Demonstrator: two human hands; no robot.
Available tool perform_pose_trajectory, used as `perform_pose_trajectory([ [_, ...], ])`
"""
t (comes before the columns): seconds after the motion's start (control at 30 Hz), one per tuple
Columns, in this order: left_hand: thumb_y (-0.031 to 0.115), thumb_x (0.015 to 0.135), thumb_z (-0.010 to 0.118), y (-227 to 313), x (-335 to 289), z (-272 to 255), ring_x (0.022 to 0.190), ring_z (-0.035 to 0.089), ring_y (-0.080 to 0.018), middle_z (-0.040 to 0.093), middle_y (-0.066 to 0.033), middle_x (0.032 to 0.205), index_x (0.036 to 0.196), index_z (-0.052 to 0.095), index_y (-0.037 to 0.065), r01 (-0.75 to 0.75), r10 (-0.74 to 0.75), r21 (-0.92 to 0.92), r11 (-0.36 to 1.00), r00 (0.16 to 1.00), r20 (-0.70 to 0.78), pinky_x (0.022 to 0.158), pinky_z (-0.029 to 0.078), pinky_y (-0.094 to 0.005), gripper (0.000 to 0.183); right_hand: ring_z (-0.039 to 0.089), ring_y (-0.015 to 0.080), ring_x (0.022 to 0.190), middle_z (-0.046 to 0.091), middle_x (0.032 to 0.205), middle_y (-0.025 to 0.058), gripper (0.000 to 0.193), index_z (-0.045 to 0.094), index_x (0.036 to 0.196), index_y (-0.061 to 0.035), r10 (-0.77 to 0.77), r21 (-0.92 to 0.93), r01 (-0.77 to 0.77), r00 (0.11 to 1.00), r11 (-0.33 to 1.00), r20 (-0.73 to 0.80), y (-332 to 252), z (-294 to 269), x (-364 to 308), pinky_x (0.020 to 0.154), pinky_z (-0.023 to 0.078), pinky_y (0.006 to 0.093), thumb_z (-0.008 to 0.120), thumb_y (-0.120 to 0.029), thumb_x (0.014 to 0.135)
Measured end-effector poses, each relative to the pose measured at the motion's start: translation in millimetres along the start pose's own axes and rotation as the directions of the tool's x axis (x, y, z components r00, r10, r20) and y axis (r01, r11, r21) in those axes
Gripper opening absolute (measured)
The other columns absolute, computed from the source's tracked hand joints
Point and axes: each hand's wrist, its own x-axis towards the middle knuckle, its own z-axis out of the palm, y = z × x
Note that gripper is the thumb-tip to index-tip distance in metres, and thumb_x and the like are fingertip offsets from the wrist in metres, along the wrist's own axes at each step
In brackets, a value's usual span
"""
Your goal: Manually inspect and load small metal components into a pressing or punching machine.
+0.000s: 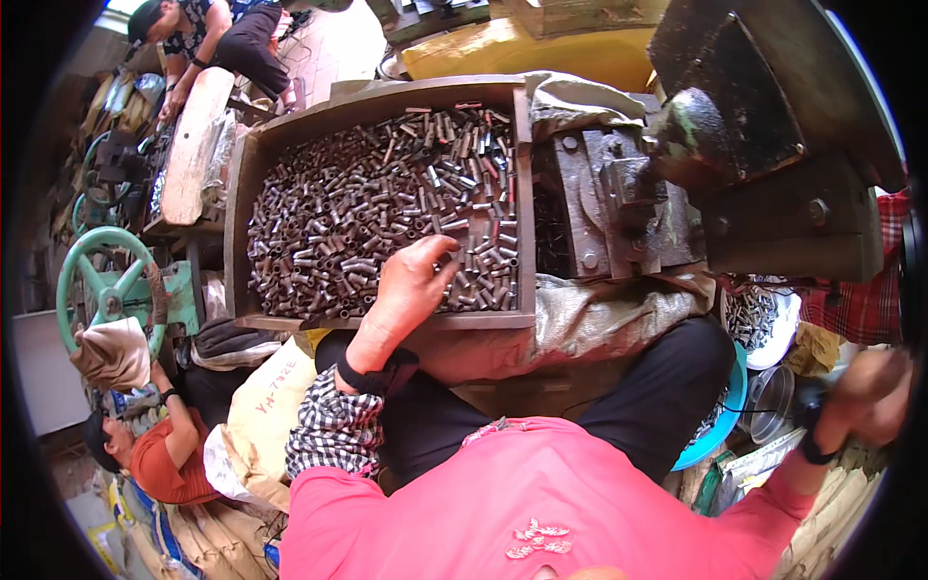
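A wooden tray (pixel 525 193) full of short metal tubes (pixel 348 208) stands in front of me. Over its near part is my left hand (pixel 411 280), with fingers curled in among the tubes. Whatever lies between the fingertips is too small to make out. My right hand (pixel 870 391) is far out at the right edge, raised beside the machine and smeared by motion. Its fingers cannot be read. Right of the tray sits a dark, greasy metal machine (pixel 633 198) with a bolted bed and a heavy block above.
A white bowl (pixel 791 329) of metal pieces and a blue basin (pixel 739 387) stand at the right. Cloth (pixel 619 314) lies below the machine. At left are a green handwheel (pixel 72 280) and two other people, one in orange (pixel 174 454), one at the back (pixel 246 48).
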Motion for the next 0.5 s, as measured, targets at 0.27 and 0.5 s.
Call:
perform_pose_trajectory([
  [0.27, 0.023, 0.081, 0.063, -5, 11, 25, 0.069, 0.063, -0.0331, 0.059, -0.0155, 0.084, 0.090, 0.055, 0.002, -0.003, -0.024, 0.349, 0.937, 0.997, 0.075, 0.059, 0.052, -0.0411, 0.024, 0.054, 0.0274, 0.098, 0.057, 0.098, 0.0134, 0.016, 0.061, 0.083, -0.0036, -0.461, 0.404, 0.325, 0.833, 0.855, 0.306, -135, 224, -38, 0.093, 0.034, 0.0496, 0.057, -0.012, 0.070],
  [0.5, 0.020, 0.084, 0.058, -14, 23, 38, 0.067, 0.064, -0.0331, 0.059, -0.0185, 0.081, 0.084, 0.053, 0.000, -0.005, -0.051, 0.389, 0.921, 0.990, 0.133, 0.058, 0.053, -0.0404, 0.021, 0.052, 0.0280, 0.096, 0.055, 0.085, 0.0088, 0.014, 0.070, 0.071, -0.0066, -0.454, 0.174, 0.445, 0.662, 0.878, 0.597, -164, 311, -44, 0.100, 0.023, 0.0628, 0.059, -0.014, 0.066],
])
